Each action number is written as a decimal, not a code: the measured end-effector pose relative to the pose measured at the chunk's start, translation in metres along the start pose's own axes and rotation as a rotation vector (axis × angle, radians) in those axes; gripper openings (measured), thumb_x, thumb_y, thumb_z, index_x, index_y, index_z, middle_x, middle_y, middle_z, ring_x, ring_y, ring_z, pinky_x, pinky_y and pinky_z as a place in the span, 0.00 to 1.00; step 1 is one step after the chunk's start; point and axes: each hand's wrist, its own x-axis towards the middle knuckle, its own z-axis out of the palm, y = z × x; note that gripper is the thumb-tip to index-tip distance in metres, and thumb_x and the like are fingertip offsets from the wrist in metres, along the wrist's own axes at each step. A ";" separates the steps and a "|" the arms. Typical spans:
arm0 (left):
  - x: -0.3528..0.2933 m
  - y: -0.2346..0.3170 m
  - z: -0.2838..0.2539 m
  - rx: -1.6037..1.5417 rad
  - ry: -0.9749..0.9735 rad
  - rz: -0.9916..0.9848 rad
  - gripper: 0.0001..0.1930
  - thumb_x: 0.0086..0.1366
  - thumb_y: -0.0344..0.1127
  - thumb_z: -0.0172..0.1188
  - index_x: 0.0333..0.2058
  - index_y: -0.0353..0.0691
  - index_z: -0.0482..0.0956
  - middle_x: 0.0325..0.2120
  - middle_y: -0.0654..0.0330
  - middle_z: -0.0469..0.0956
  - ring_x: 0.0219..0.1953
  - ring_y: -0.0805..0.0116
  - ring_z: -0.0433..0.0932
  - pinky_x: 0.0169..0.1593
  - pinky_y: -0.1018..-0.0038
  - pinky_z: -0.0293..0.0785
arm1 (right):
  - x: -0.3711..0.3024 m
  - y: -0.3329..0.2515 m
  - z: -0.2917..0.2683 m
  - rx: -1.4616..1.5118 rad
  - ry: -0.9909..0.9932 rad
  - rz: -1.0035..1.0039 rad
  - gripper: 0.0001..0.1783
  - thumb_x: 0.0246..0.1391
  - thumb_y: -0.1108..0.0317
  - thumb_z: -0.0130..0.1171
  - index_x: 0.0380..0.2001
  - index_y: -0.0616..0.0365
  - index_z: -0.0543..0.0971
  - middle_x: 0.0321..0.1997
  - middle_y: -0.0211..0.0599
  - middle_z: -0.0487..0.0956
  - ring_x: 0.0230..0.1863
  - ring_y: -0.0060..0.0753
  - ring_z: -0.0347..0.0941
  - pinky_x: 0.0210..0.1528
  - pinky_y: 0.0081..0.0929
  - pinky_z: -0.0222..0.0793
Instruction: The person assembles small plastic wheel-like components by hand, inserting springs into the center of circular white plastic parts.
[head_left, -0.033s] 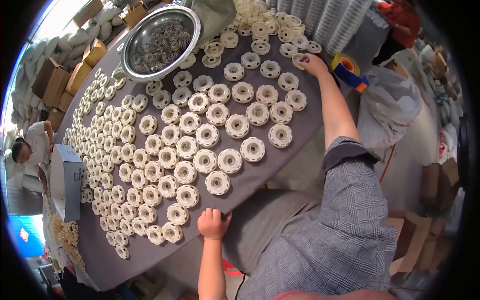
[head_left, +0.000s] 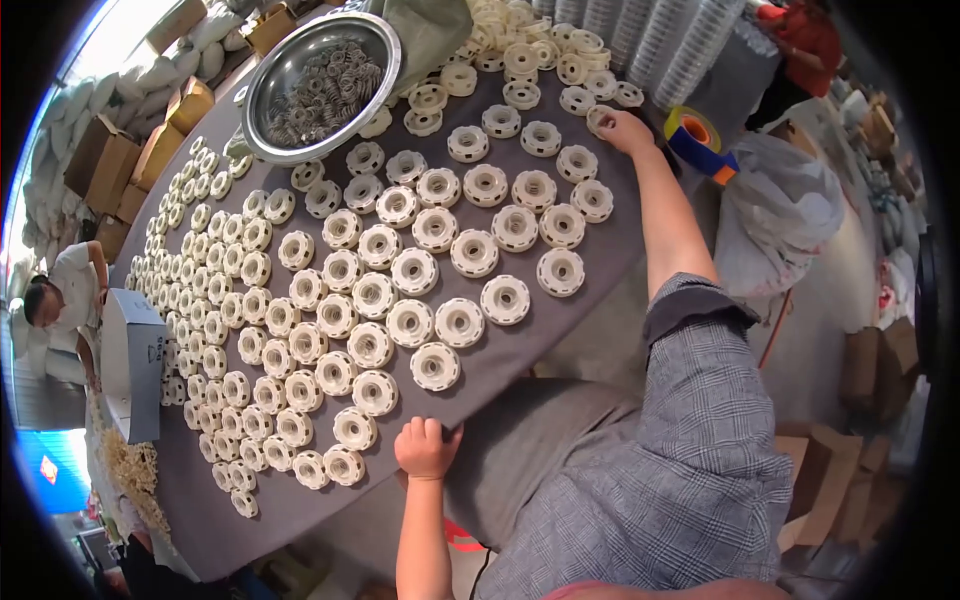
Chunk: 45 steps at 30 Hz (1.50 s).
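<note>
At the far right edge of the table, my right hand (head_left: 628, 133) pinches a round cream plastic ring (head_left: 600, 121) with a notched rim. By the near table edge rests my left hand (head_left: 424, 449), fingers curled in; whatever may be inside them is hidden. Many similar cream plastic wheels (head_left: 435, 366) lie spread over the grey-covered table (head_left: 540, 345), and metal coil springs show in the middle of several. Beyond my right hand are loose cream rings (head_left: 628, 94) and a heap (head_left: 510, 25) of more.
A steel bowl (head_left: 391, 75) of coil springs stands at the far left. Tape rolls (head_left: 692, 130) sit right of my right hand, near stacked clear cylinders (head_left: 690, 55) and a plastic bag (head_left: 780, 200). An open box (head_left: 146, 370) stands left. Other people (head_left: 805, 50) are nearby.
</note>
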 end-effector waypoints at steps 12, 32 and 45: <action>0.000 0.002 0.002 -0.026 -0.005 -0.009 0.22 0.37 0.50 0.66 0.18 0.47 0.62 0.18 0.62 0.62 0.20 0.64 0.66 0.21 0.69 0.61 | -0.005 0.001 0.001 0.294 0.077 -0.076 0.09 0.43 0.64 0.55 0.30 0.53 0.78 0.27 0.35 0.78 0.30 0.34 0.76 0.31 0.32 0.70; -0.001 0.002 0.005 -0.019 0.003 -0.005 0.22 0.39 0.51 0.66 0.17 0.46 0.61 0.19 0.62 0.62 0.20 0.62 0.67 0.22 0.68 0.61 | -0.065 0.033 0.007 0.423 0.331 -0.067 0.18 0.46 0.54 0.58 0.38 0.50 0.79 0.31 0.37 0.79 0.35 0.39 0.75 0.39 0.34 0.69; -0.002 -0.001 0.003 -0.002 0.000 -0.021 0.22 0.38 0.50 0.66 0.18 0.46 0.61 0.19 0.62 0.62 0.20 0.63 0.67 0.22 0.68 0.62 | -0.079 0.027 0.048 0.043 0.657 -0.298 0.13 0.48 0.59 0.55 0.37 0.47 0.80 0.41 0.35 0.77 0.46 0.40 0.70 0.49 0.34 0.65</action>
